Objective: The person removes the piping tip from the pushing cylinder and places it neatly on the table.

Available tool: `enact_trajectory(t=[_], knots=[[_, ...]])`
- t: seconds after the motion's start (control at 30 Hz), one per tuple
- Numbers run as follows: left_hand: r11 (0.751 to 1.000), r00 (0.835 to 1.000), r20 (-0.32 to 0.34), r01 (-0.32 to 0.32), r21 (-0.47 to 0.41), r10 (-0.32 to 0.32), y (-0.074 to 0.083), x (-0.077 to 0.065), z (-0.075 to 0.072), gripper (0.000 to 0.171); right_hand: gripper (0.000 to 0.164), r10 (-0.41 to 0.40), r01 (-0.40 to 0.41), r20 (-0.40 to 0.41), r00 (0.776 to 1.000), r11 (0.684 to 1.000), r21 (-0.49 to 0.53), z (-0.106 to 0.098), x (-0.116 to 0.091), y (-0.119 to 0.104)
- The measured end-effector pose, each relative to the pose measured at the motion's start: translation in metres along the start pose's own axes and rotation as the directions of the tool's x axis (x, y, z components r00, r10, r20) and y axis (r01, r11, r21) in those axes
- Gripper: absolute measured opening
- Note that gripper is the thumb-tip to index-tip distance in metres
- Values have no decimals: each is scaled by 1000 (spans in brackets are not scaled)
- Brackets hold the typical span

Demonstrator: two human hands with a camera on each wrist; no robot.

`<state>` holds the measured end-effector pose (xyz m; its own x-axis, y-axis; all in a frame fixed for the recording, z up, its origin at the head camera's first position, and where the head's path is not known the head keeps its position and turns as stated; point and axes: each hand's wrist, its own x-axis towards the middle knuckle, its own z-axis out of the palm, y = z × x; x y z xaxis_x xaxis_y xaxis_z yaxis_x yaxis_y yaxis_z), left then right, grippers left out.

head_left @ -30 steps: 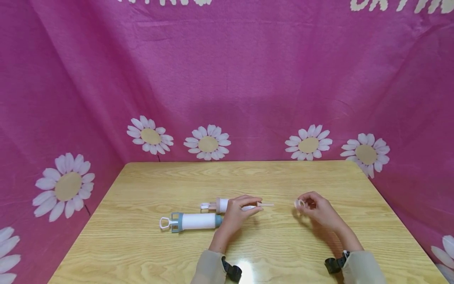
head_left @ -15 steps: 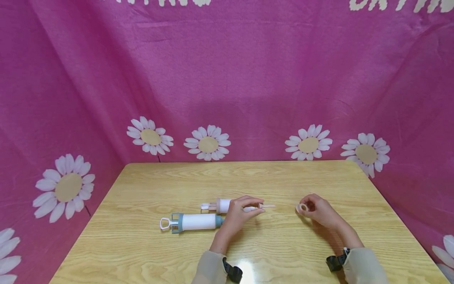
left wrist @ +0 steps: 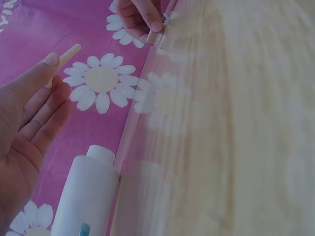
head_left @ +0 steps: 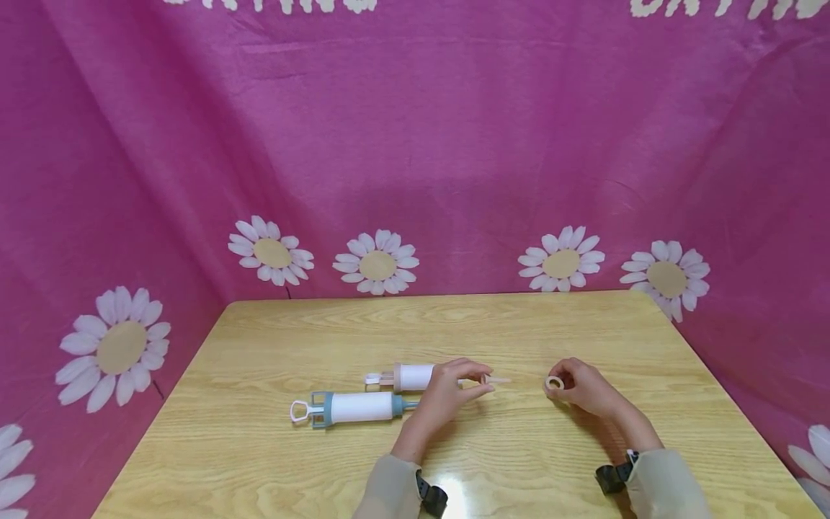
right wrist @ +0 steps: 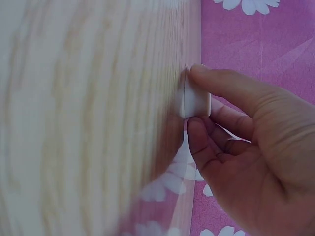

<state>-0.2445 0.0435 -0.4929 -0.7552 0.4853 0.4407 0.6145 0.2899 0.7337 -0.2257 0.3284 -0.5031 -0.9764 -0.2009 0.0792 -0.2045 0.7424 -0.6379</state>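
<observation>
Left hand (head_left: 447,389) has moved a little toward 3 o'clock compared with one second ago, if I count 12 as the far edge of the tabletop (head_left: 519,454). Its slim pale piece (head_left: 499,380) went along, and more of the thin teal tip is now uncovered. Right hand (head_left: 583,389) has brought its small pale ring (right wrist: 197,101) slightly toward 5 o'clock; both tubes rest as they were.

The left thumb and fingers pinch the slim piece by its wider end, and its point looks to 3 o'clock. The right fingers are closed only as far as the ring, which lies at 3 o'clock from that point, still apart.

As I judge it, a loose pinch could let the slim piece drop, or the ring roll away. Also, the left wrist could push the teal-ended tube (head_left: 362,407), at 8 o'clock, against the pink-ended tube (head_left: 415,376) just behind.
</observation>
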Motion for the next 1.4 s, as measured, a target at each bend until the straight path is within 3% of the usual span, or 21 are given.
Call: enact_trajectory(t=[0.3,0.53,0.9,1.1,1.4], knots=[[997,999,42,-20,75,17,1,10,11,21,23,9,-9,11,1000,1000,17,0,0,1],[987,995,101,-5,162,-12,2,19,20,12,20,15,-15,16,1000,1000,19,-1,1,1],[976,984,165,28,217,-65,-2,29,29,10,19,36,-37,30,999,999,9,-2,-2,-2],[957,974,190,63,283,-121,-1,31,30,11,20,19,-19,19,1000,1000,-2,0,0,1],[907,972,198,32,420,-126,-1,33,31,13,21,17,-17,16,1000,1000,10,-1,-1,1]])
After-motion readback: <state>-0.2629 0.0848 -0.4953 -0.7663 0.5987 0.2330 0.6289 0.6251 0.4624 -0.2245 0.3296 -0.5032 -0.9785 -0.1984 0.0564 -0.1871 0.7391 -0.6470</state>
